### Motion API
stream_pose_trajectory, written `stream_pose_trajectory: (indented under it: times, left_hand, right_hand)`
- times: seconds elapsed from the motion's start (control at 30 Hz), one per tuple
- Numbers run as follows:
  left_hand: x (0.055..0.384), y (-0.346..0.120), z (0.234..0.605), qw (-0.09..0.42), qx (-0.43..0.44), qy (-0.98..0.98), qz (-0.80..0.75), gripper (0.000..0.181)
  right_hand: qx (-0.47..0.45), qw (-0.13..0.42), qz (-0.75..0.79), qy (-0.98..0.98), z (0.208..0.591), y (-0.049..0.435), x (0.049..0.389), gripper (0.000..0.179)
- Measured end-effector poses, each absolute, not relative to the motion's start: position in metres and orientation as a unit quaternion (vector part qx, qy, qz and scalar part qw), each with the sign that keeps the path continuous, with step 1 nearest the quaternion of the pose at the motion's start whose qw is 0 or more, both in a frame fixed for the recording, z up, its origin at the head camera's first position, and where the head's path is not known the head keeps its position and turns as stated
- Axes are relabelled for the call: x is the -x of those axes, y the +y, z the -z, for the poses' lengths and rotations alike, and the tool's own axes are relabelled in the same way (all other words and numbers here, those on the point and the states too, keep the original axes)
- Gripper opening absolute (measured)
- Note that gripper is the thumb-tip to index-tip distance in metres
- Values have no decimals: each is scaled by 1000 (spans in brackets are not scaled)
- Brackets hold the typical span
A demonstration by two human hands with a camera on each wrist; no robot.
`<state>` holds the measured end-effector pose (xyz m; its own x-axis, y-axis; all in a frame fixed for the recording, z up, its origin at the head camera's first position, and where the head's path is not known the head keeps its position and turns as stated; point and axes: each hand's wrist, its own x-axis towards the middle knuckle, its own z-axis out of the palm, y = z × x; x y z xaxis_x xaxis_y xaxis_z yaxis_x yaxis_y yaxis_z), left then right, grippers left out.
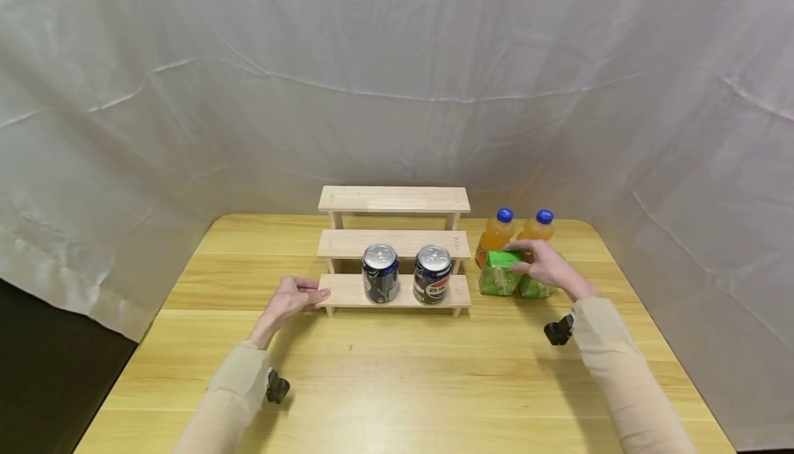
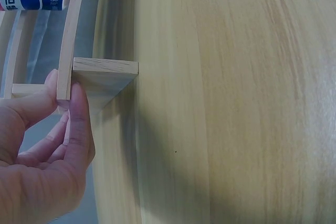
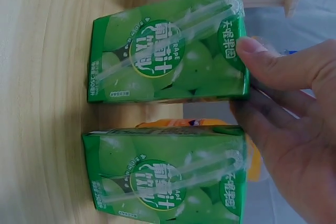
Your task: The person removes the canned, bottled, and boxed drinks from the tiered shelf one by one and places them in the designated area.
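Observation:
My left hand pinches the left end of the lowest step of a three-tier wooden display stand; in the left wrist view the thumb lies on one face of the board, fingers on the other. On that lowest step stand two dark blue soda cans, side by side and upright. To the stand's right, my right hand holds the top of the nearer-to-stand green grape juice box, thumb on its front, the other fingers partly hidden. A second green juice box stands close beside it.
Two orange drink bottles with blue caps stand behind the juice boxes. A grey-white fabric curtain encloses the back and sides of the wooden table. Each sleeve carries a small black camera at the wrist.

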<state>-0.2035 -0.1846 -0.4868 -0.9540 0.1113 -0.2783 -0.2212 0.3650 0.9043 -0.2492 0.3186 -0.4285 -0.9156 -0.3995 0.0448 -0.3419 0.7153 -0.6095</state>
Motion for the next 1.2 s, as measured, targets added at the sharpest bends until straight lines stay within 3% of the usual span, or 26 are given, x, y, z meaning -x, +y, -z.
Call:
stream_pose_trajectory:
  times: [0.37,0.73,1.2]
  left_hand:
    - [205,-186,488,149,34,810,-566,55]
    - [204,-188,488,154,29,815,-558,58]
    - [205,-189,489,155,26,814,-560,59]
  right_hand:
    - [210,-66,348,911,413,282,232,35]
    - [230,6,380,896,411,220,209,72]
    - [221,-32,444,868,432,184,210,72]
